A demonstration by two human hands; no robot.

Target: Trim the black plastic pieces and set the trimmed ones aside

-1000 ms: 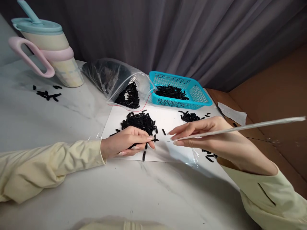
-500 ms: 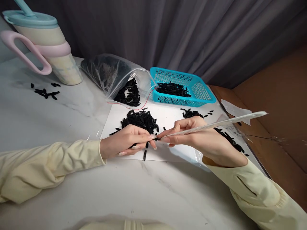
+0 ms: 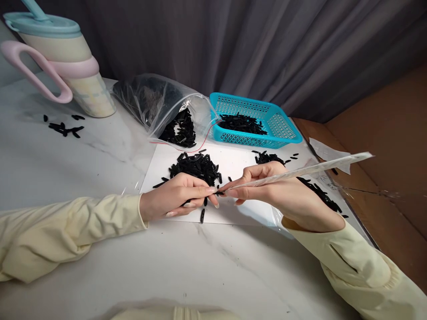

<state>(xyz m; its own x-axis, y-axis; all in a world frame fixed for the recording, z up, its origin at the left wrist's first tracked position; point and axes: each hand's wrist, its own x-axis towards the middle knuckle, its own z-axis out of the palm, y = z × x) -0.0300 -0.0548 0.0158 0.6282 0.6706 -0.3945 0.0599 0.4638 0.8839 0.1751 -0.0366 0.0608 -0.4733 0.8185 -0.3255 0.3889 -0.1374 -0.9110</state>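
Observation:
Between thumb and fingers, my left hand (image 3: 183, 194) pinches a small black oblong piece (image 3: 219, 193), whose end sticks out to the right. My right hand (image 3: 267, 186) grips a long, thin, whitish stick-like tool (image 3: 300, 171) that looks wrapped in clear film. Its narrow tip meets the black piece, or comes very close to it; the exact contact is too small to make out. Just behind my left hand lies a heap of similar black pieces (image 3: 195, 168) on a white sheet (image 3: 240, 213). One loose black piece (image 3: 202, 216) rests near the sheet's front edge.
A clear zip bag (image 3: 160, 102) with black pieces lies open behind the heap. Beside it stands a blue basket (image 3: 283, 126) holding more pieces. Smaller piles (image 3: 268, 158) sit to the right. A tumbler (image 3: 66, 71) with a pink handle stands at left near scattered pieces (image 3: 65, 130).
Almost nothing differs. Both hands keep their hold, and slightly more of the black piece shows between the left fingertips and the tool's tip.

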